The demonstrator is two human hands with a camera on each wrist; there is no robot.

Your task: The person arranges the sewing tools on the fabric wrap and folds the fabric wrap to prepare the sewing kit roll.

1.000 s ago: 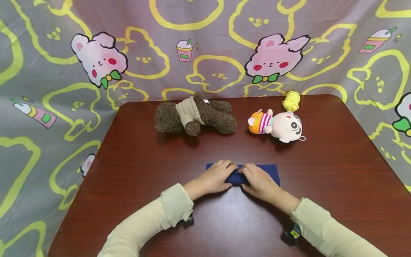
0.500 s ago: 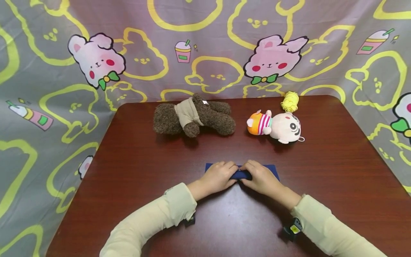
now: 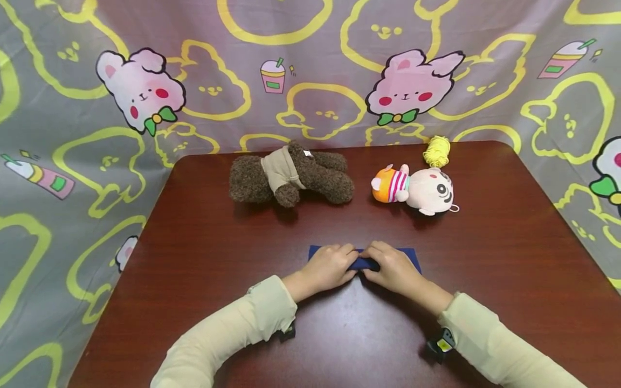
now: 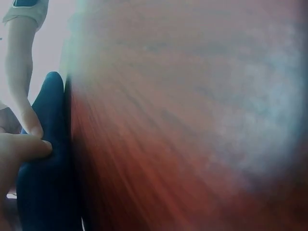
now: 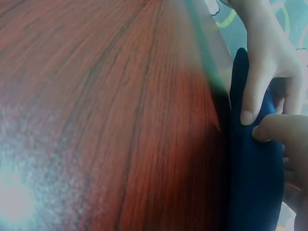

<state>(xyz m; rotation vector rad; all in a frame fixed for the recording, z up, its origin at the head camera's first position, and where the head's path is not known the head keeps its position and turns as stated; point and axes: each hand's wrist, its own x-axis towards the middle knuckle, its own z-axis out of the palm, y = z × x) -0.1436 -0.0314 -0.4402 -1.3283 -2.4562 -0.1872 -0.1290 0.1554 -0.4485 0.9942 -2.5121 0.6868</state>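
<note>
A dark blue folded cloth [image 3: 365,263] lies crosswise on the table in the head view, its two ends showing beyond the hands. My left hand [image 3: 331,266] grips its near edge left of the middle, thumb in front and fingers over the top. Close beside it, my right hand [image 3: 392,266] holds the same edge in a like way. The wrist views show the cloth's near side as a thick, rounded band. Both thumbs press on this band, their tips almost touching. Most of the fingers behind the cloth are hidden.
A brown plush bear [image 3: 317,175] in a beige top lies at the back of the dark wooden table [image 3: 218,242]. To its right lie a plush doll [image 3: 427,191] and a yellow yarn bundle [image 3: 437,151]. A patterned curtain [image 3: 208,124] hangs behind.
Both hands have closed tighter on the cloth, thumbs now against its front. Its near edge has been drawn up and back into a rounded band. Little differs over the last half second.
</note>
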